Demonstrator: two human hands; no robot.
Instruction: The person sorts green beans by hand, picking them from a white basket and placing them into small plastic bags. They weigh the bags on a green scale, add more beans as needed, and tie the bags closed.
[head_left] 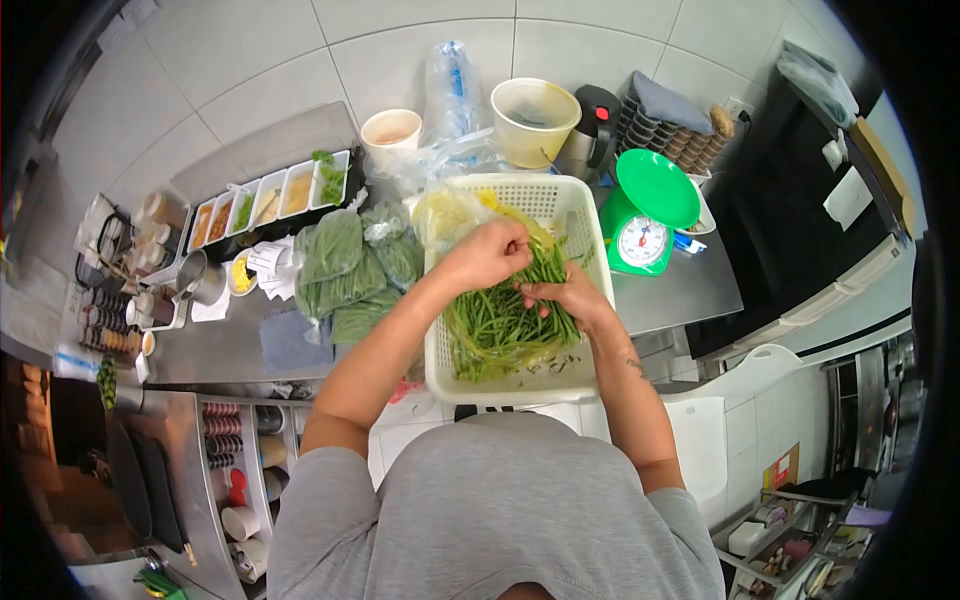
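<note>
- The green stalks lie in a loose heap below and between the fingers, spread on thin yellowish plastic inside the white basket.
- Each stalk is probably light and slim, springy along its length yet apt to snap or bruise if pinched hard; damp skins could make a bunch slide in the palm.
- A bunch is likely best taken around its middle, thumb on top and fingers beneath, with the plastic kept clear of the grasp since it looks soft and easily snagged.
- The right hand grasps some stalks, its thumb laid across them and its fingers curled under; stalk ends jut out beyond the thumb.
- The left hand is just beyond the right fingers, knuckles up, its fingertips drawn together; whether they pinch anything I cannot tell.
- Both forearms angle inward from either side, elbows bent, and the two hands nearly meet above the heap.
- Bagged greens sit well left of the left fingers; a green scale stands to the right of the right fingers, outside the basket.
</note>
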